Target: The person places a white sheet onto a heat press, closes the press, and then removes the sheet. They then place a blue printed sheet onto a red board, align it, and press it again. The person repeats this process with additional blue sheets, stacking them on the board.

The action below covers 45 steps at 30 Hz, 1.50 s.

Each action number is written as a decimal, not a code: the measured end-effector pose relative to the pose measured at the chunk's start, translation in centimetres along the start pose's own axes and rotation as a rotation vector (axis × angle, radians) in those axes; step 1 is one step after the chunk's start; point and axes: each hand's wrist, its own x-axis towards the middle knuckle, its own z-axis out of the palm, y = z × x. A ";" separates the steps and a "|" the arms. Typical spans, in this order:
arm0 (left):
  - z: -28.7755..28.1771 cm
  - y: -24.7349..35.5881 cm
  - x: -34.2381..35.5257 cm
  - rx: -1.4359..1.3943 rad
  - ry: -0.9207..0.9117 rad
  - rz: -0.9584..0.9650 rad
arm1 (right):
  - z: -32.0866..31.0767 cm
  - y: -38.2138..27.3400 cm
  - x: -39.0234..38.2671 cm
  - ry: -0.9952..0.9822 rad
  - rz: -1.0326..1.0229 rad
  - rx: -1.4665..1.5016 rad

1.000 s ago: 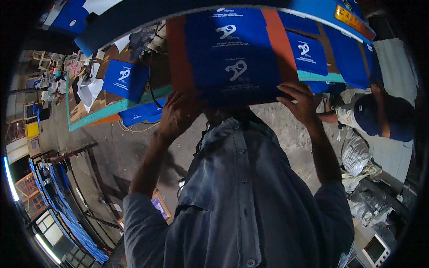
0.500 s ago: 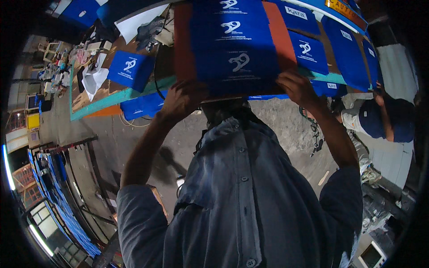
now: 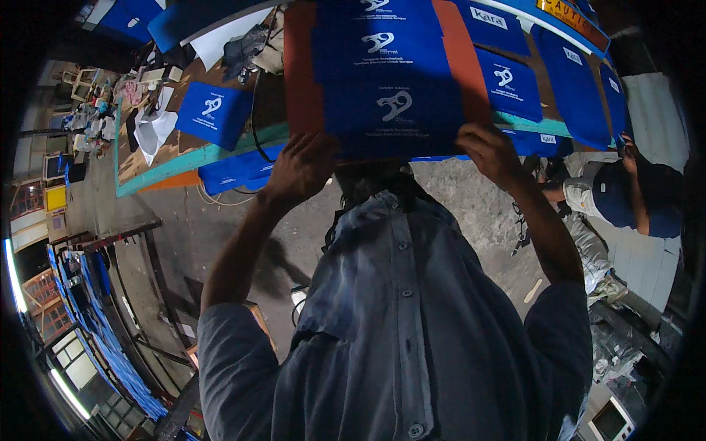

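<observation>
An orange board lies beneath overlapping blue fabric pieces printed in white. My left hand has its fingers curled on the board's near left corner, at the fabric's edge. My right hand grips the same near edge at the right corner; its thumb is partly hidden. Around the board, more printed blue pieces lie on a brown worktable with a turquoise edge. A long dark bar with a blue end crosses behind the board at the top.
On the left side of the table are white sheets, dark cloth and a cord. A co-worker bends at the far right by the table. A rack with blue strips stands at lower left, and clutter lines the far left.
Both my hands and the near edge of the board have moved a little up the picture since a second ago. My right fingers, spread earlier, are now more curled on the edge.
</observation>
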 end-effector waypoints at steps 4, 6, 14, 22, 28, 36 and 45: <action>0.0 -0.3 -0.1 -0.059 -0.003 -0.060 | 0.0 -0.1 0.4 -0.012 0.029 0.014; -0.1 -0.3 -0.2 -0.044 -0.054 -0.031 | 0.1 -0.1 0.4 0.010 0.007 -0.012; -0.9 -0.7 0.2 0.067 -0.211 0.047 | 0.7 0.2 0.2 -0.003 0.085 0.010; -0.9 -2.4 0.5 -0.061 -0.170 0.128 | 0.8 0.3 0.2 0.016 0.105 0.009; -0.7 -2.3 0.7 0.030 -0.207 0.106 | 0.6 0.2 0.1 0.050 0.120 0.053; -1.2 0.1 -1.0 0.101 -0.210 0.049 | -0.3 -0.9 -0.5 -0.016 0.080 0.037; -1.6 0.8 -0.3 0.100 -0.171 0.078 | -1.2 -1.4 -0.7 -0.051 0.092 0.050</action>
